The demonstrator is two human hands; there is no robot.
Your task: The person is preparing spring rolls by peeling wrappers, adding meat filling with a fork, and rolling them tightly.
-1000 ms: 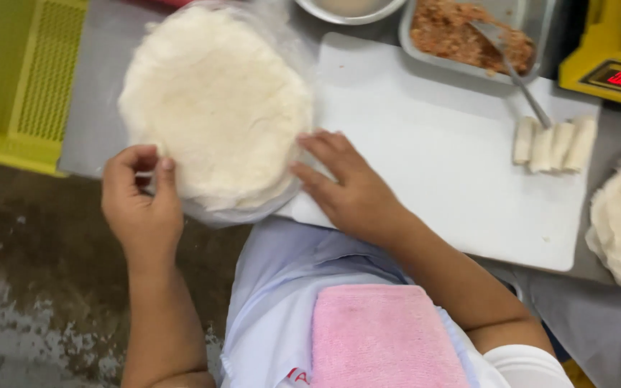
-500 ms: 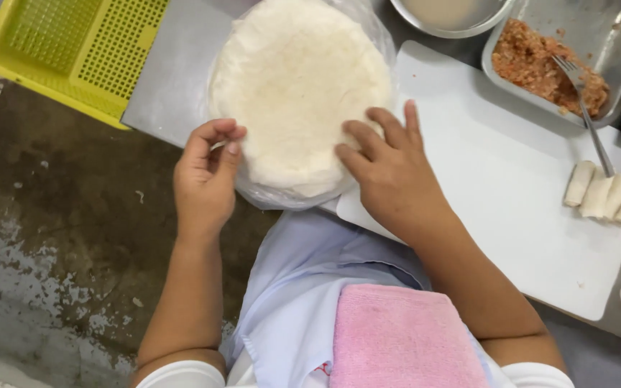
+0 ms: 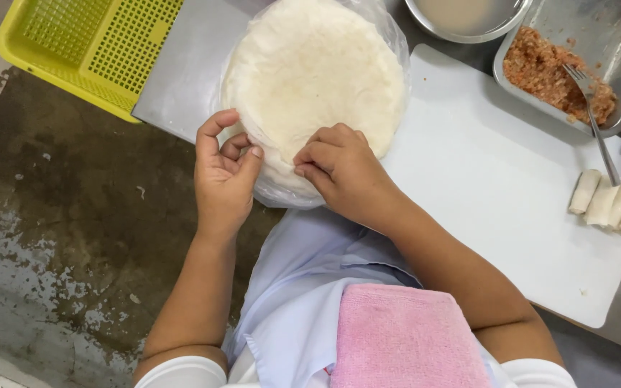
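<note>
Thin, limp and tear-prone, the round wrappers (image 3: 314,79) stacked in clear plastic on the desk (image 3: 181,72) want edge-peeling: left hand (image 3: 222,179) and right hand (image 3: 343,169) fingers pinch the near rim

Person in light work clothes
2 bare forearms, short white sleeves (image 3: 181,372), pale blue apron (image 3: 303,287), pink terry towel (image 3: 404,338) tucked at the waist.

A clear, crinkled plastic bag (image 3: 389,29) lies open under the round white wrapper stack (image 3: 314,79) at the table's near edge; both hands touch its front rim. No labels, signs or screens show.
</note>
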